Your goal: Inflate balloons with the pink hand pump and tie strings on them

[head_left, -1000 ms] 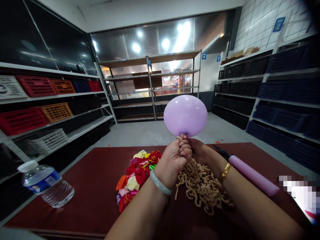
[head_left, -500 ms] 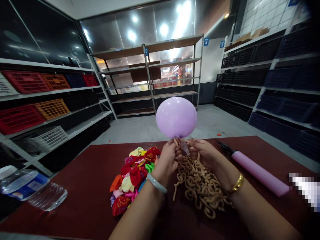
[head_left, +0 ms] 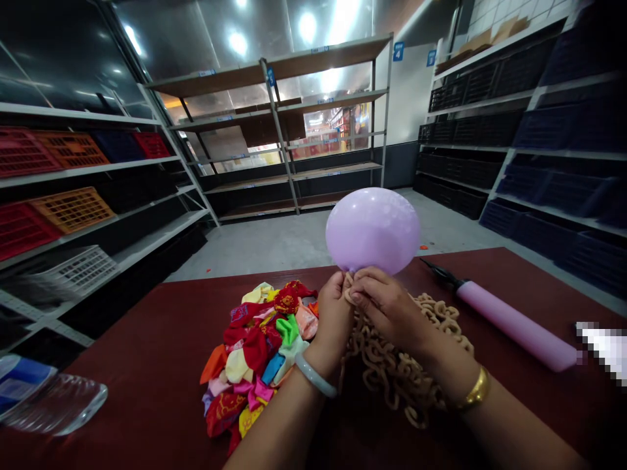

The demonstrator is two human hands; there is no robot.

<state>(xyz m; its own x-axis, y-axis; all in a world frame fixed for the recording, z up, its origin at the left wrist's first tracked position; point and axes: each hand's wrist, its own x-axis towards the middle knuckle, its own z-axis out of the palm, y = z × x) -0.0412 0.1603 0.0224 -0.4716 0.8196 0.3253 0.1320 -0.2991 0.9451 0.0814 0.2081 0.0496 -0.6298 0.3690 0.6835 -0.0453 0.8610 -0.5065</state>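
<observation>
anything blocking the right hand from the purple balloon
Nothing visible: the right hand is at the base of the balloon, beside the left hand, with a tan cord between them. The cord pile lies below, on the table.

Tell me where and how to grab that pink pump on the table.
I'd take the pink pump around the middle of its barrel, from above and the right: it lies flat, the barrel long and straight, with the tan strands to its left. The thin black nozzle looks harder to hold.

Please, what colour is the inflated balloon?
The inflated balloon is pale purple, best seen in the head view.
</observation>
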